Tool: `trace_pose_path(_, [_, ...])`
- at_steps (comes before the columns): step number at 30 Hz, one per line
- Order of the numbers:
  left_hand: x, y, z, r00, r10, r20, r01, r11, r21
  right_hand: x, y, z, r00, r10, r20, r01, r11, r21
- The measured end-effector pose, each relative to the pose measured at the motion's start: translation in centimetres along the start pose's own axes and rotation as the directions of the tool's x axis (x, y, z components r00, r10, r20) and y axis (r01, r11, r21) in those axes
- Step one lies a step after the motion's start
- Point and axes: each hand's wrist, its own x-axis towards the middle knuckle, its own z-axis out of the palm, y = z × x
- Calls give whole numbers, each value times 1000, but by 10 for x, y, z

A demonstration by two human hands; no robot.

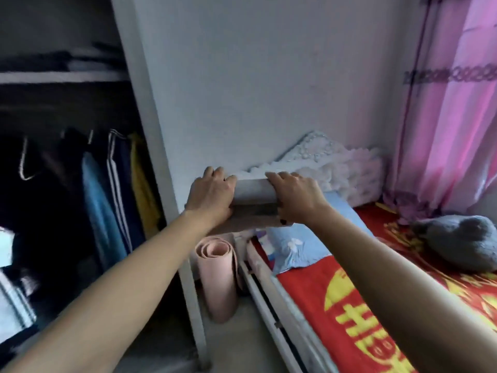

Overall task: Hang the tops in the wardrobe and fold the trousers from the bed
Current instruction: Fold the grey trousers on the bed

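The open wardrobe (146, 117) fills the left of the frame. Tops (99, 205) hang inside it on hangers: a blue one, a navy one with white stripes and a yellow one, beside darker clothes. The bed (269, 300) runs along the lower right under a red cover (349, 305) with yellow characters. A pink curtain (451, 130) hangs at upper right.

On the bed's right side lies a grey heap (462, 240). A white fluffy blanket (336, 168) is piled against the wall at the head, with a blue pillow (304, 243) just below it. A rolled pink mat (217, 278) stands on the floor between wardrobe and bed.

At mid frame both arms reach forward. The left hand (212, 195) and right hand (295, 197) grip the two ends of a folded grey cloth (255, 197), fingers curled over its top edge and the right thumb under it. The cloth is above the head of the bed, near the wall. Whether it is trousers cannot be told.
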Motion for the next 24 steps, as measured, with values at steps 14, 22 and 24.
trace_pose_path(14, [-68,-320,-53,914,-375,-156,406,862,305,201,-280,-66,889,-341,-304,393,910,128])
trace_pose_path(22, [-5,-438,-87,890,-381,-250,454,789,413,334,-341,-98,825,-340,-452,436,891,126])
trace_pose_path(24, [28,-469,-112,875,-335,-349,467,772,431,380,-345,-125,791,-294,-536,416,901,120])
